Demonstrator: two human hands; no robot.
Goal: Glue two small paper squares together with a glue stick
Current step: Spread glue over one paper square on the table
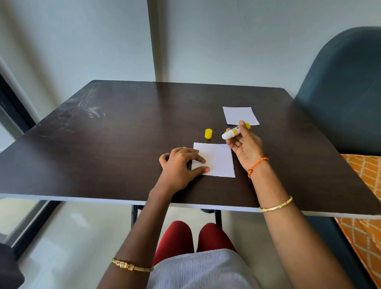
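Observation:
A white paper square (219,159) lies on the dark table (111,147) in front of me. My left hand (180,166) presses its left edge flat with fingers and thumb. A second white paper square (238,114) lies farther back to the right. My right hand (245,146) holds the uncapped glue stick (233,132) between thumb and fingers, its white glue tip pointing left, just above the near square's far right corner. The stick's yellow cap (208,134) stands on the table between the two squares.
A dark blue chair back (346,89) stands at the table's right side, with an orange patterned cloth (371,202) on its seat. A wall runs behind the table and a window frame (6,104) is at the left.

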